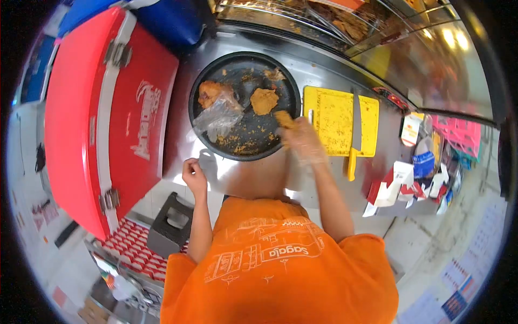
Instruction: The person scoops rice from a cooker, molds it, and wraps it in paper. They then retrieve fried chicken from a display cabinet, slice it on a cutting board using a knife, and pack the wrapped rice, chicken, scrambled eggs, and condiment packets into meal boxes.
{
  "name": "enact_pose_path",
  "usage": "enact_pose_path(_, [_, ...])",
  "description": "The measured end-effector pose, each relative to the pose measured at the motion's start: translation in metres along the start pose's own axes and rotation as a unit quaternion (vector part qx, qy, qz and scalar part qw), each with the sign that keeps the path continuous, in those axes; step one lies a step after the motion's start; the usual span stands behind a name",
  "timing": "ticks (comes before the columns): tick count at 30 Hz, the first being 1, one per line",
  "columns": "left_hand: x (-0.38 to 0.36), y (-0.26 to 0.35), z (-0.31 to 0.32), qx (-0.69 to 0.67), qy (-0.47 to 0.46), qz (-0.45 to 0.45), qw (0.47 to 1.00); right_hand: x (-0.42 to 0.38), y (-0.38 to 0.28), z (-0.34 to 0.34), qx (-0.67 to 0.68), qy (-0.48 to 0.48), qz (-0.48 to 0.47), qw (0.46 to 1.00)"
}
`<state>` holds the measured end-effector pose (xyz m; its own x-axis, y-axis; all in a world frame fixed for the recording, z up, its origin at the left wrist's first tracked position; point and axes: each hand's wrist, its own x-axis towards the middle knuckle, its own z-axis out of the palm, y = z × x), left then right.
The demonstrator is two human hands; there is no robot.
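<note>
My right hand, in a clear plastic glove and blurred by motion, grips a golden-brown breaded fried piece over the right rim of a round black pan. A flat breaded piece lies in the pan, amid scattered crumbs. At the pan's left side sits a fried chicken piece, partly under a crumpled clear plastic bag. My left hand is held below the pan at the counter's front edge, apart from it. Its fingers are curled closed, and whatever they may hold is hidden.
Right of the pan, a yellow cutting board with crumbs bears a yellow-handled knife. A red cool box stands at left. A glass display case runs along the back. Torn boxes and packets crowd the right end.
</note>
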<state>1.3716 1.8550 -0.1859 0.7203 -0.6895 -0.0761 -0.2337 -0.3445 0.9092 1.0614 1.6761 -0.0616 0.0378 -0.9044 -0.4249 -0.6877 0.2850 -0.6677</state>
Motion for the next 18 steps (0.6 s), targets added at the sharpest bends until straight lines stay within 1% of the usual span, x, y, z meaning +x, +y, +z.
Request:
enact_pose_path(1, [-0.010,-0.008,-0.002,-0.022,-0.008,-0.035,0.999,-0.002,-0.008,0.016,-0.083,0.006,-0.023,0.996])
enact_pose_path(3, [-0.026,0.027,-0.005,0.046,-0.015,-0.035,0.998,0.006,-0.020,0.037,-0.245,0.029,-0.075,0.966])
enact_pose_path(4, [-0.027,0.040,-0.001,0.077,-0.017,-0.033,0.996,0.019,-0.032,0.036,-0.241,0.102,-0.118,0.958])
enact_pose_path(5, [-0.024,0.040,0.001,0.103,0.022,0.054,0.993,0.036,-0.048,0.033,-0.233,0.172,-0.157,0.944])
enact_pose_path(6, [-0.017,0.051,0.003,0.152,0.028,0.082,0.985,0.047,-0.064,0.031,-0.225,0.235,-0.190,0.926])
enact_pose_path(7, [-0.007,0.082,0.010,0.178,0.017,0.094,0.979,0.065,-0.083,0.028,-0.260,0.100,-0.139,0.950])
enact_pose_path(8, [0.005,0.090,0.023,0.159,0.020,0.153,0.975,0.084,-0.100,0.026,-0.292,-0.031,-0.087,0.952])
enact_pose_path(9, [0.018,0.111,0.033,0.203,-0.011,0.188,0.961,0.101,-0.103,0.035,-0.306,-0.047,-0.094,0.946])
enact_pose_path(10, [0.031,0.122,0.046,0.199,-0.019,0.226,0.953,0.119,-0.102,0.050,-0.321,-0.062,-0.103,0.940])
enact_pose_path(11, [0.042,0.121,0.057,0.205,-0.062,0.227,0.950,0.127,-0.105,0.061,-0.334,-0.079,-0.109,0.933])
enact_pose_path(12, [0.045,0.123,0.065,0.203,-0.081,0.235,0.947,0.124,-0.119,0.065,-0.373,-0.067,-0.102,0.920])
enact_pose_path(14, [0.047,0.107,0.080,0.253,-0.104,0.237,0.932,0.110,-0.150,0.074,-0.454,-0.043,-0.085,0.886])
enact_pose_path(15, [0.043,0.107,0.080,0.225,-0.104,0.225,0.942,0.106,-0.159,0.080,-0.450,-0.053,-0.126,0.883])
enact_pose_path(17, [0.034,0.107,0.076,0.170,-0.105,0.205,0.958,0.108,-0.149,0.109,-0.554,0.039,-0.236,0.797])
enact_pose_path(18, [0.028,0.100,0.069,0.154,-0.086,0.196,0.964,0.107,-0.141,0.121,-0.598,0.079,-0.284,0.745])
